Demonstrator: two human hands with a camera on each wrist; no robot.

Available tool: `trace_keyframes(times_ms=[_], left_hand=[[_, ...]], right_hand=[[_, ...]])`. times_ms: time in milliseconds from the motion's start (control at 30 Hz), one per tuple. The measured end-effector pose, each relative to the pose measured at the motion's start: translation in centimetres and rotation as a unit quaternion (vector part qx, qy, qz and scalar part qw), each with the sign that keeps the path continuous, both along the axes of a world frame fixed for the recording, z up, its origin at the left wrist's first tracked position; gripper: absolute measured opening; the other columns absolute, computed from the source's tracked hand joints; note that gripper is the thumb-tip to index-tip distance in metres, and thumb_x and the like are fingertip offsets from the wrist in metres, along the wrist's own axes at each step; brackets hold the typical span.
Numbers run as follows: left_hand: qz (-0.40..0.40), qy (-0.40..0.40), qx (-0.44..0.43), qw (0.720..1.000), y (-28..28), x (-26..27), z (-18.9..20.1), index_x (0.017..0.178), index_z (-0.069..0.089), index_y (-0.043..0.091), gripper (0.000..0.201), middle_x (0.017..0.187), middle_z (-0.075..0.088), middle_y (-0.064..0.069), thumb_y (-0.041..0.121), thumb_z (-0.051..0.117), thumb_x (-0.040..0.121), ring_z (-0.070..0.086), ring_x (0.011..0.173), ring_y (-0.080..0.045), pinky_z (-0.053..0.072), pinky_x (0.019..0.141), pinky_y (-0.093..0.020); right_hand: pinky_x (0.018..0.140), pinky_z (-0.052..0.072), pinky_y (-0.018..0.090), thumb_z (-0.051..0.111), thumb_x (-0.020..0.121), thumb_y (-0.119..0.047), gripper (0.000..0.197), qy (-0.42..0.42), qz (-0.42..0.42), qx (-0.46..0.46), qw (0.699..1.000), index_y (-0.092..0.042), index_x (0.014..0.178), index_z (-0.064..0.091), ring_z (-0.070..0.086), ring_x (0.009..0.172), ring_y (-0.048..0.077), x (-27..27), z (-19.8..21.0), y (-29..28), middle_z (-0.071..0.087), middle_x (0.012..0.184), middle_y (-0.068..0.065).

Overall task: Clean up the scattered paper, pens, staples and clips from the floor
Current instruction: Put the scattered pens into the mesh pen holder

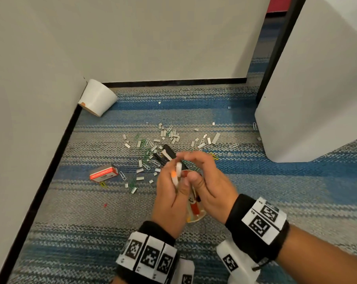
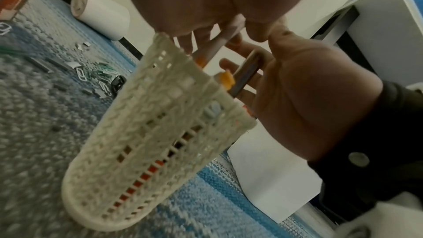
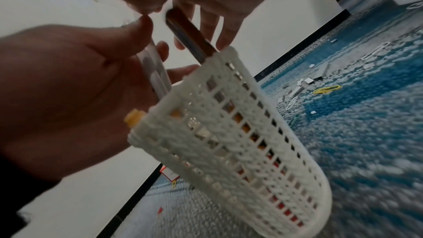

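Observation:
A white lattice pen holder point(image 2: 160, 133) stands on the carpet below both hands, with several pens inside; in the head view only its rim point(image 1: 196, 217) shows between the wrists. My left hand point(image 1: 174, 171) grips white pens with orange caps point(image 1: 176, 175) just above the holder's mouth. My right hand point(image 1: 191, 168) pinches a dark brown pen point(image 3: 190, 37), and the pen's lower end dips inside the holder's rim. Beyond the hands, staples and paper clips point(image 1: 163, 140) lie scattered across the carpet. A black object point(image 1: 168, 152) lies among them.
A red and white staple box point(image 1: 103, 174) lies on the carpet to the left. A white paper cup point(image 1: 97, 97) is tipped over in the wall corner. A white cabinet point(image 1: 317, 99) stands at the right, and a yellow clip point(image 1: 213, 156) lies by my right hand.

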State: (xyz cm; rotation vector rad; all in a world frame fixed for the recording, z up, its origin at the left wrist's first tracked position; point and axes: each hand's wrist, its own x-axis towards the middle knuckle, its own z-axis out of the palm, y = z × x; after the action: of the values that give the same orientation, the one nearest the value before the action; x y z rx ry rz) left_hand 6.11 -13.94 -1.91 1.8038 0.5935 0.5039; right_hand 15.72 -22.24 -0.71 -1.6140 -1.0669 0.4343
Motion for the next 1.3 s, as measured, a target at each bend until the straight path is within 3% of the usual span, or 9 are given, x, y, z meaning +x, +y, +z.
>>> trace_keyframes(times_ms=[300,467,633,767,933,1033,1100,1167,1300], left_hand=[[0.044,-0.068,-0.121,0.989,-0.1,-0.7,0.1,0.121,0.038,0.037,0.075,0.138,0.043,0.008,0.087,0.034,0.064,0.041,0.125,0.008,0.038,0.095,-0.007],[0.083,-0.009,-0.214,0.973,-0.1,-1.2,-2.3,0.126,0.044,0.037,0.086,0.139,0.047,0.000,0.090,0.040,0.058,0.049,0.125,-0.017,0.039,0.105,-0.048],[0.105,-0.014,-0.312,0.944,-0.7,-0.9,-3.4,0.121,0.056,0.016,0.058,0.116,0.066,-0.012,0.058,0.042,0.082,0.061,0.110,-0.032,0.047,0.095,-0.051],[0.085,-0.022,-0.379,0.921,-0.7,0.2,-2.0,0.125,0.054,0.011,0.096,0.117,0.065,-0.014,0.080,0.057,0.058,0.061,0.111,-0.031,0.052,0.082,-0.035],[0.040,-0.056,-0.263,0.962,1.3,2.3,5.1,0.126,0.046,0.022,0.100,0.118,0.063,-0.004,0.090,0.044,0.053,0.060,0.111,-0.023,0.050,0.088,-0.034],[0.001,-0.115,-0.246,0.963,3.4,4.9,11.9,0.122,0.046,0.013,0.107,0.102,0.071,0.001,0.090,0.047,0.048,0.068,0.094,-0.015,0.055,0.073,-0.025],[-0.025,-0.112,-0.195,0.974,4.4,7.0,17.1,0.122,0.049,0.017,0.104,0.108,0.070,-0.001,0.092,0.040,0.051,0.066,0.102,-0.019,0.053,0.085,-0.037],[-0.031,-0.124,-0.148,0.981,5.6,8.9,22.4,0.121,0.051,0.028,0.101,0.112,0.067,0.001,0.096,0.033,0.049,0.064,0.103,-0.019,0.050,0.088,-0.042],[-0.060,-0.165,-0.092,0.980,6.9,13.6,34.6,0.115,0.041,0.028,0.109,0.108,0.060,0.001,0.097,0.044,0.031,0.066,0.089,-0.008,0.053,0.064,-0.024]], right_hand=[[0.114,0.030,0.034,0.040,0.070,-0.080,0.077,0.035,-0.003,-0.051,0.998,-0.042,0.133,0.018,0.029,0.138,0.003,-0.7,-1.8,-1.4,0.029,0.150,-0.009],[0.117,0.017,0.028,0.078,0.040,-0.069,0.127,0.019,0.049,-0.151,0.987,-0.064,0.128,-0.012,0.005,0.142,-0.002,-1.3,-3.6,-3.1,-0.002,0.153,-0.022],[0.101,0.040,0.017,0.084,0.057,-0.041,0.119,0.012,0.005,-0.184,0.983,-0.067,0.125,-0.011,0.045,0.122,0.005,-1.7,-4.2,-3.0,0.034,0.143,-0.008],[0.101,0.043,0.025,0.083,0.056,-0.044,0.114,0.045,-0.023,-0.148,0.988,-0.055,0.133,0.001,0.051,0.119,0.007,-1.2,-3.2,-2.7,0.045,0.134,-0.004],[0.092,0.035,0.003,0.089,0.049,-0.038,0.122,0.062,-0.021,-0.126,0.990,-0.053,0.131,0.001,0.040,0.114,-0.021,2.2,4.2,-1.1,0.032,0.124,-0.040],[0.086,0.028,-0.007,0.092,0.047,-0.025,0.125,0.087,-0.022,-0.102,0.991,-0.039,0.141,0.011,0.035,0.105,-0.034,5.0,11.0,0.4,0.036,0.117,-0.040],[0.083,0.027,-0.008,0.091,0.049,-0.017,0.119,0.090,-0.013,-0.073,0.993,-0.035,0.139,0.016,0.035,0.102,-0.036,7.2,16.0,1.3,0.037,0.115,-0.039],[0.084,0.025,-0.009,0.089,0.053,-0.015,0.120,0.077,0.011,-0.057,0.995,-0.037,0.138,0.007,0.031,0.103,-0.038,9.5,21.2,2.1,0.033,0.119,-0.039],[0.089,0.017,-0.011,0.082,0.068,-0.024,0.122,-0.019,0.044,-0.045,0.998,-0.047,0.131,-0.020,0.025,0.112,-0.034,14.9,32.9,2.0,0.023,0.128,-0.038]])
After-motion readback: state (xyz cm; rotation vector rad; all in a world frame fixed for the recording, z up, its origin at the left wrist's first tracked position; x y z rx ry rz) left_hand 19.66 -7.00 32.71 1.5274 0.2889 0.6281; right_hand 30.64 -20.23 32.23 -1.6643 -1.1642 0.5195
